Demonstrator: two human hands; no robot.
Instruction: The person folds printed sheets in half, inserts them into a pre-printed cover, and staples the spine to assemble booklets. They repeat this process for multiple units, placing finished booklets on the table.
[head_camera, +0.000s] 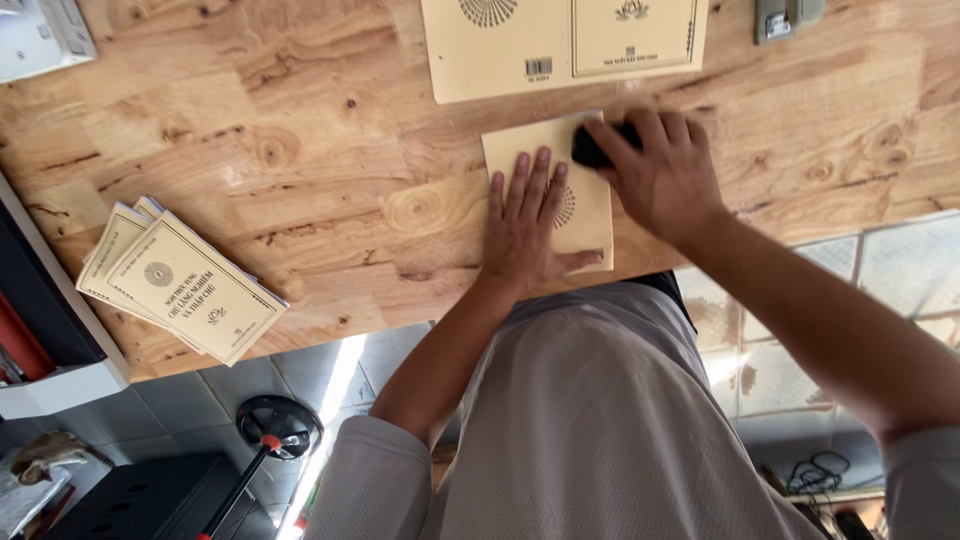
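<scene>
At the far left a white box (40, 38) sits at the table corner. Below it a small stack of cream booklets (180, 282) lies askew near the front edge of the wooden table (330, 150), one corner almost at the lip. A broad stretch of bare wood lies between that stack and the hands.

The left hand (525, 225) lies flat, fingers spread and released, pressing down on a folded cream booklet (590, 225). This booklet sits near the front edge of the table, just before the person's body.

The right hand (660, 170) is curled around a small black block (592, 150), gripping it against the booklet's upper right edge.

Just beyond the booklet, an unfolded cream cover sheet (565, 45) lies flat, its near edge close to the booklet's top. Further right a grey tool (785, 18) rests by the far edge, with bare wood around it.
</scene>
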